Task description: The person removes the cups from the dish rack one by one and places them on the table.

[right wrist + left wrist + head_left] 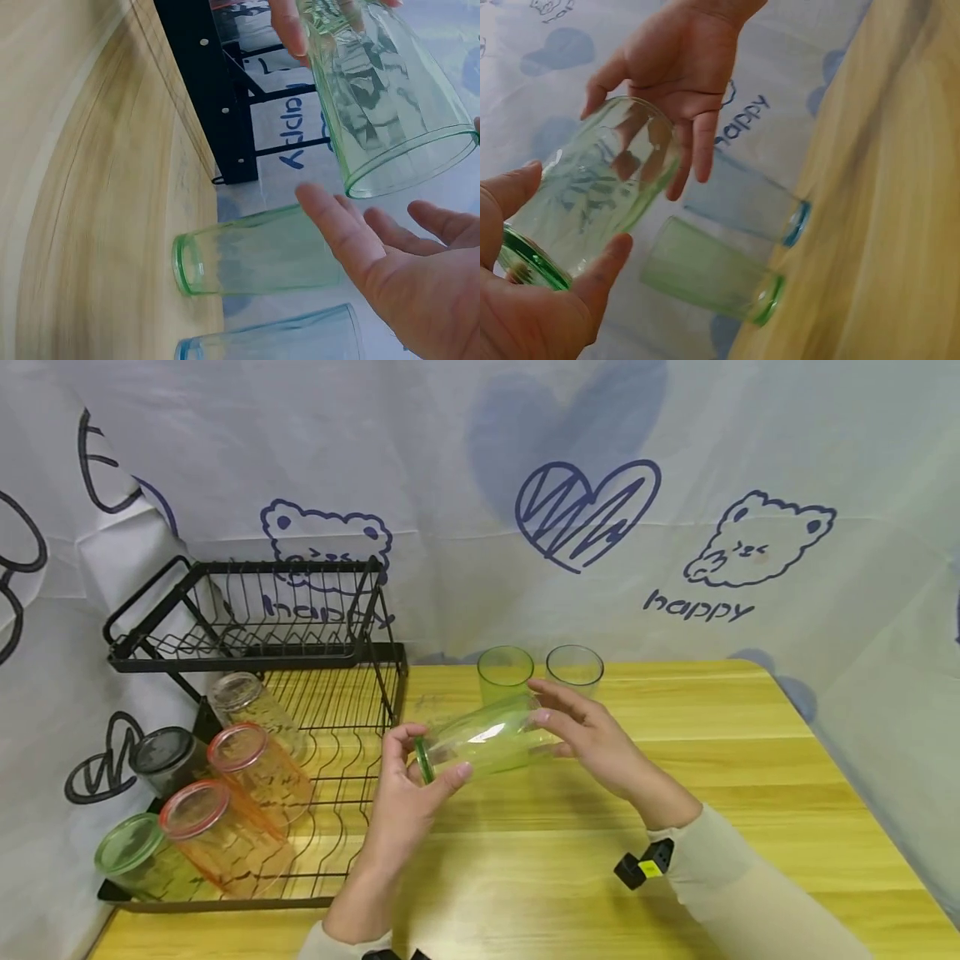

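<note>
A clear green drinking glass (487, 739) is tilted nearly on its side above the table. My left hand (405, 802) grips it around the thick green base, thumb on the near side. Its open mouth points toward my right hand (603, 747), whose spread fingers are at the rim. The right wrist view shows those fingers (334, 225) uncurled just below the glass's rim. Behind the hands, a second green glass (504, 670) stands upright beside a bluish glass (576, 672); both appear in the left wrist view too.
On the left stands a black two-tier dish rack (360, 652). Its lower tier holds several upside-down glasses, including orange (225, 843), green (146, 856) and grey (168, 756) ones. A printed white curtain (450, 527) hangs behind the wooden table (750, 827).
</note>
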The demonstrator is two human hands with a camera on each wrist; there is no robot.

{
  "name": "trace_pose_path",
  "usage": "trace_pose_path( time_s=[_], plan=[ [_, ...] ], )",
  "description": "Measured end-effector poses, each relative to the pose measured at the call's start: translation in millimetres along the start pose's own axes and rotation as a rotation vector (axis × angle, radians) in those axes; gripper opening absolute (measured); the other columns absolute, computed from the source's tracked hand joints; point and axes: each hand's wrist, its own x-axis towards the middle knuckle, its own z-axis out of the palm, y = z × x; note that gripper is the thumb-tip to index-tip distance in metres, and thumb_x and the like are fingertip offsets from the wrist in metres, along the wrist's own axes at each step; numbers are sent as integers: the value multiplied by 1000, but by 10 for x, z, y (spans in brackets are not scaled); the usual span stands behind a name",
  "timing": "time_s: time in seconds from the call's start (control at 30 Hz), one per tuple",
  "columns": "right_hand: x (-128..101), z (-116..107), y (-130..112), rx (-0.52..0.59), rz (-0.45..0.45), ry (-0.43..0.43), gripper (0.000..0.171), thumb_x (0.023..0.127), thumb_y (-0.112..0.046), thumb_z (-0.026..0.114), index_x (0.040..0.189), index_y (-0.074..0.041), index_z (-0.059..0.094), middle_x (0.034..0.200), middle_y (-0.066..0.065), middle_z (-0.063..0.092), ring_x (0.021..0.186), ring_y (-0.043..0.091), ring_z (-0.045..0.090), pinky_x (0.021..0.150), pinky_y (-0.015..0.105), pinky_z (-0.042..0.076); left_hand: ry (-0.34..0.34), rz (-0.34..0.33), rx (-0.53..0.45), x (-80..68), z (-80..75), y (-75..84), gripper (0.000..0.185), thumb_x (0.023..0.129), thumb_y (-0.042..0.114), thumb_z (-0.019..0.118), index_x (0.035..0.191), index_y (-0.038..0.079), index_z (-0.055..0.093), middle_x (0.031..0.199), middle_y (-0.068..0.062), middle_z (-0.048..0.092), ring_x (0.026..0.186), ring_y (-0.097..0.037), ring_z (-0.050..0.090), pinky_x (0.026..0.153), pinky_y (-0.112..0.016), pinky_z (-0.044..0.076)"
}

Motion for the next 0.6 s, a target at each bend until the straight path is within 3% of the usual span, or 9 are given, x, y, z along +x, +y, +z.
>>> trace_pose_path(
  time_s=[0.2, 0.33, 0.6],
  plan=[
    [-82, -116, 3, 55, 20, -10, 57, 112, -34, 49, 164, -14, 37, 167, 16, 38, 146, 48, 46, 95, 54, 62, -45, 49, -83, 32, 165, -129, 70, 88, -3, 80, 140, 11, 34, 144, -10, 36, 126, -29, 58, 92, -25, 61],
    [-139, -192, -23, -5, 42, 24, 56, 112, -38, 49, 163, -17, 42, 167, 12, 40, 146, 44, 47, 99, 56, 60, -80, 44, -94, 55, 255, -189, 70, 89, 2, 82, 139, 13, 34, 145, -9, 34, 121, -26, 59, 90, -25, 61],
    [-202, -310, -89, -78, 76, 62, 60, 110, -38, 54, 163, -15, 39, 161, 15, 47, 144, 41, 50, 111, 67, 48, -141, -35, 54, 86, 351, -281, 78, 88, 19, 87, 151, 18, 42, 154, -11, 46, 132, -32, 58, 101, -35, 60]
  ],
)
